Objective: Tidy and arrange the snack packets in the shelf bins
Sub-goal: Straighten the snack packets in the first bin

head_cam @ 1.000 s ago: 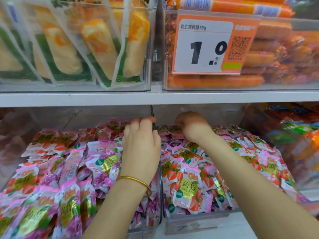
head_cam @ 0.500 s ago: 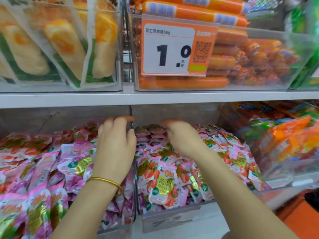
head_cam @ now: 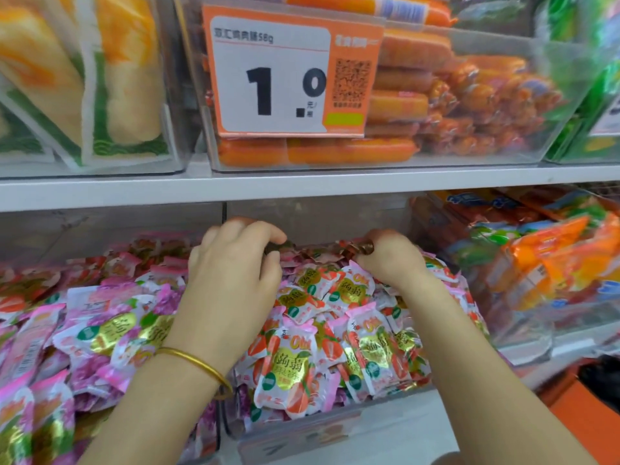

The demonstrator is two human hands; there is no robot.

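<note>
Brought left hand (head_cam: 231, 280) rightward across the divider (head_cam: 224, 213), beside right hand (head_cam: 391, 263), centre frame | curled left grip over rear snack packets (head_cam: 292, 364), hold impossible to tell | pinched rear packets in right grip | found packets heaped in middle bin (head_cam: 318, 437), lower centre | likely drawing rear stock forward

open gap above packets (head_cam: 302, 297), upper shelf (head_cam: 302, 186) overhead

Bare forearms from the lower edge of the frame up to left hand (head_cam: 231, 283) at centre and right hand (head_cam: 389, 260) just right of centre. Round the left wrist, a thin, smooth, plain gold bangle (head_cam: 198, 362).
</note>
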